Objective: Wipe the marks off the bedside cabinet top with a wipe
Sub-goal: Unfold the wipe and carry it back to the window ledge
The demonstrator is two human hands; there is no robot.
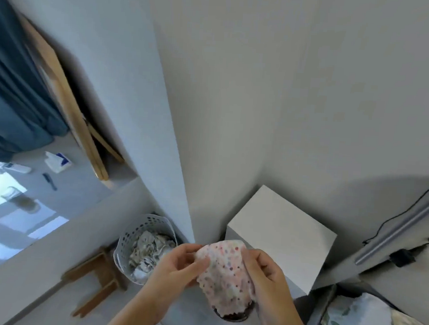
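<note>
Holding wipe (224, 271) in both hands' fingers | cabinet (282, 231) beyond | basket (128, 237) left

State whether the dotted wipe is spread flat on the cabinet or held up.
Held up: both hands, left and right, grip the wipe in front of the cabinet.

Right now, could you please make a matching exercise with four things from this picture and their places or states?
Things:
1. dotted cloth
2. white cabinet
3. perforated basket
4. wooden stool

Descriptions:
A. on the floor, left of the basket
B. held in both hands
C. filled with crumpled fabric
D. in the corner, against the wall

Pairs: 1-B, 2-D, 3-C, 4-A
</note>
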